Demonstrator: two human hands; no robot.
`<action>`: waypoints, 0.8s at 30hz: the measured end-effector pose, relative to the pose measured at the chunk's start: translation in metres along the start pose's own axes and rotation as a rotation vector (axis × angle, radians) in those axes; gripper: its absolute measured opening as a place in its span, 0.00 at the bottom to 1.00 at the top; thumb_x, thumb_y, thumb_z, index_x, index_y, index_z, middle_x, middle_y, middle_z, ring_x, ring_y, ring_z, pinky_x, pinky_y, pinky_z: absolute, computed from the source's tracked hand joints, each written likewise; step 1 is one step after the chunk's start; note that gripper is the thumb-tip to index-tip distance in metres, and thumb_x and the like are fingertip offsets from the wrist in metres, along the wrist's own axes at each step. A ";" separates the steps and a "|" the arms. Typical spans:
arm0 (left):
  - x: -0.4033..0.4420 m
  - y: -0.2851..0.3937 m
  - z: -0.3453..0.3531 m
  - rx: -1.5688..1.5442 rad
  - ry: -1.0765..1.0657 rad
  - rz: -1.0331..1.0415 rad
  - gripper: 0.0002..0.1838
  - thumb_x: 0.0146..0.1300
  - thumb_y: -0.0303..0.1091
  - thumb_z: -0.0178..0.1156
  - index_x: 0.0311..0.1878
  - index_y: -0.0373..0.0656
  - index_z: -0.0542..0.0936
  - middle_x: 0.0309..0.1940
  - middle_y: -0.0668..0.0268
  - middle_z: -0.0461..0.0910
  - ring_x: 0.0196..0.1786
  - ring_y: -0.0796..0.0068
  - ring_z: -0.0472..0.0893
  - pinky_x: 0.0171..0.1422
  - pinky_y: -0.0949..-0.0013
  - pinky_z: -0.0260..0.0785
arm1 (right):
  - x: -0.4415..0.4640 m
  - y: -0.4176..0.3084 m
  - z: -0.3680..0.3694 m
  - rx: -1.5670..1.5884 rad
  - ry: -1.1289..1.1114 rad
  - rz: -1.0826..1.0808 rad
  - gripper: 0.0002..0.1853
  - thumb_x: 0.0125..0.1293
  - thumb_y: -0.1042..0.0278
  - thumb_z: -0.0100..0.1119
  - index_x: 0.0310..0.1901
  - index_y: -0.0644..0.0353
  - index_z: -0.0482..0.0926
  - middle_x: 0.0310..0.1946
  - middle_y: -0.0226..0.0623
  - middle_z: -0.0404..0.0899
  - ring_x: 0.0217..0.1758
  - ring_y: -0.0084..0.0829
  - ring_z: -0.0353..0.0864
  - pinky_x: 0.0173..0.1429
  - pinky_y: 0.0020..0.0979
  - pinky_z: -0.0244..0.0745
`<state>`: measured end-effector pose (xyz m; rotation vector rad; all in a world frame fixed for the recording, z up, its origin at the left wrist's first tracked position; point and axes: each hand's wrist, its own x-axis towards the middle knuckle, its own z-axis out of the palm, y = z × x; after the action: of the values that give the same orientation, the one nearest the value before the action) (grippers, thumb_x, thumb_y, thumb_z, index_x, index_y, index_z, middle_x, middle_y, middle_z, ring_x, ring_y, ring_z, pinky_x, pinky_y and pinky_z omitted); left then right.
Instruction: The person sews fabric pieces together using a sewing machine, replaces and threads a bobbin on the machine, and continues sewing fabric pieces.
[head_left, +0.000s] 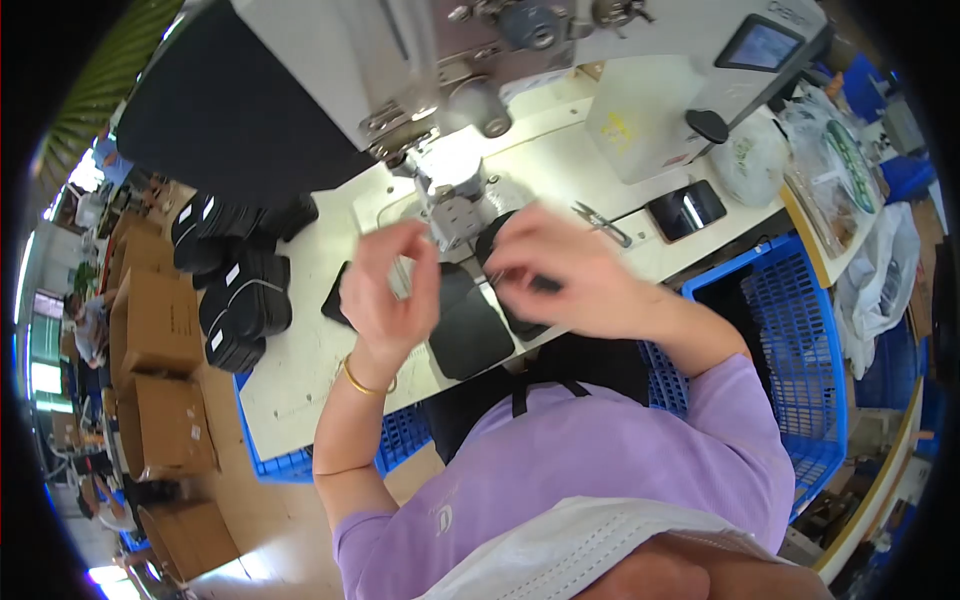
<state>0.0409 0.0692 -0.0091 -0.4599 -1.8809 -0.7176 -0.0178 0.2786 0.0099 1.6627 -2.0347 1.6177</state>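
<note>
Both hands are raised over the sewing machine's pale work surface and blurred by motion. My left hand (388,300), with a gold bangle at the wrist, is closed, thumb and fingertips curled together. Whether anything thin is in it cannot be made out. My right hand (565,275) is closed too, its fingers bent inward and their hold hidden. Between and below them lies a flat dark grey piece (468,330). Another black piece (525,325) is partly covered by my right hand. The sewing machine's needle area (450,195) is just beyond both hands.
Tied bundles of black pieces (250,295) sit at the left. Thread snips (603,225) and a phone (687,210) lie to the right. A blue basket (790,340) stands at the right, cardboard boxes (160,320) on the left floor. The machine head (540,60) overhangs the surface.
</note>
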 end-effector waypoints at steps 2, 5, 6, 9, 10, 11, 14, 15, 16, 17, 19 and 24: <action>0.026 0.025 0.017 -0.065 -0.121 0.047 0.11 0.59 0.18 0.64 0.46 0.32 0.79 0.31 0.59 0.82 0.25 0.69 0.80 0.32 0.73 0.73 | 0.017 -0.023 -0.055 -0.419 0.339 -0.281 0.14 0.55 0.78 0.69 0.44 0.63 0.81 0.43 0.39 0.77 0.38 0.27 0.80 0.41 0.27 0.77; 0.069 0.064 0.066 -0.480 -0.208 -0.312 0.09 0.69 0.24 0.57 0.48 0.30 0.77 0.30 0.59 0.82 0.26 0.73 0.83 0.31 0.73 0.75 | 0.041 -0.026 -0.100 -0.602 0.676 -0.391 0.14 0.57 0.76 0.68 0.46 0.64 0.82 0.45 0.40 0.79 0.41 0.29 0.82 0.45 0.27 0.77; 0.086 0.071 0.080 -0.681 -0.269 -0.498 0.11 0.73 0.30 0.53 0.47 0.30 0.77 0.30 0.58 0.83 0.27 0.74 0.83 0.33 0.73 0.76 | 0.048 -0.030 -0.106 -0.638 0.664 -0.355 0.15 0.59 0.76 0.66 0.48 0.65 0.82 0.47 0.42 0.80 0.44 0.31 0.82 0.48 0.28 0.77; 0.119 0.069 0.113 -0.804 -0.196 -0.511 0.13 0.76 0.32 0.48 0.45 0.30 0.78 0.30 0.61 0.83 0.28 0.76 0.83 0.33 0.73 0.76 | 0.059 -0.025 -0.120 -0.668 0.596 -0.405 0.12 0.58 0.75 0.66 0.45 0.63 0.82 0.44 0.40 0.80 0.42 0.33 0.83 0.46 0.30 0.78; 0.125 0.064 0.119 -0.765 -0.159 -0.435 0.14 0.77 0.32 0.47 0.44 0.31 0.78 0.30 0.62 0.82 0.28 0.77 0.82 0.32 0.73 0.76 | 0.060 -0.020 -0.119 -0.678 0.636 -0.445 0.10 0.54 0.74 0.68 0.39 0.61 0.83 0.39 0.37 0.80 0.39 0.35 0.82 0.42 0.31 0.78; 0.126 0.061 0.124 -0.729 -0.150 -0.409 0.15 0.77 0.32 0.46 0.44 0.30 0.78 0.30 0.62 0.82 0.28 0.78 0.82 0.32 0.73 0.77 | 0.060 -0.016 -0.122 -0.673 0.616 -0.423 0.09 0.56 0.70 0.67 0.39 0.61 0.83 0.39 0.37 0.79 0.39 0.37 0.82 0.43 0.33 0.79; 0.121 0.054 0.130 -0.705 -0.113 -0.352 0.17 0.78 0.34 0.45 0.43 0.30 0.79 0.30 0.63 0.82 0.30 0.79 0.82 0.32 0.75 0.77 | 0.058 -0.007 -0.118 -0.608 0.689 -0.480 0.09 0.57 0.71 0.69 0.39 0.62 0.83 0.39 0.35 0.79 0.36 0.31 0.82 0.40 0.27 0.79; 0.122 0.055 0.132 -0.674 -0.100 -0.370 0.17 0.78 0.34 0.45 0.43 0.30 0.79 0.30 0.63 0.82 0.30 0.79 0.82 0.32 0.75 0.78 | 0.061 -0.003 -0.116 -0.600 0.714 -0.492 0.09 0.57 0.71 0.70 0.38 0.63 0.83 0.39 0.35 0.78 0.36 0.30 0.82 0.40 0.27 0.79; 0.122 0.056 0.133 -0.631 -0.082 -0.397 0.17 0.78 0.34 0.45 0.43 0.30 0.79 0.30 0.63 0.82 0.30 0.79 0.82 0.33 0.75 0.78 | 0.062 0.000 -0.115 -0.576 0.741 -0.491 0.09 0.57 0.71 0.70 0.38 0.63 0.83 0.39 0.35 0.78 0.36 0.30 0.82 0.40 0.27 0.79; 0.122 0.056 0.133 -0.610 -0.087 -0.421 0.18 0.79 0.35 0.45 0.44 0.29 0.78 0.31 0.63 0.82 0.29 0.79 0.82 0.33 0.76 0.78 | 0.061 0.004 -0.111 -0.541 0.769 -0.491 0.09 0.56 0.71 0.70 0.38 0.63 0.83 0.39 0.35 0.78 0.36 0.30 0.82 0.40 0.27 0.79; 0.123 0.059 0.133 -0.611 -0.103 -0.453 0.18 0.78 0.36 0.45 0.45 0.29 0.78 0.32 0.62 0.82 0.31 0.79 0.83 0.33 0.77 0.78 | 0.066 0.013 -0.108 -0.476 0.800 -0.519 0.10 0.56 0.71 0.71 0.38 0.63 0.84 0.38 0.34 0.78 0.36 0.30 0.82 0.39 0.27 0.79; 0.122 0.051 0.135 -0.669 -0.132 -0.454 0.18 0.79 0.36 0.44 0.50 0.29 0.76 0.35 0.58 0.83 0.32 0.76 0.84 0.34 0.76 0.79 | 0.070 0.023 -0.111 -0.398 0.812 -0.597 0.10 0.54 0.71 0.72 0.37 0.62 0.84 0.37 0.34 0.77 0.34 0.30 0.81 0.36 0.28 0.78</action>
<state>-0.0698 0.1962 0.0767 -0.5031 -1.8529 -1.6761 -0.1226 0.3077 0.0867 1.0527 -1.1949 1.2518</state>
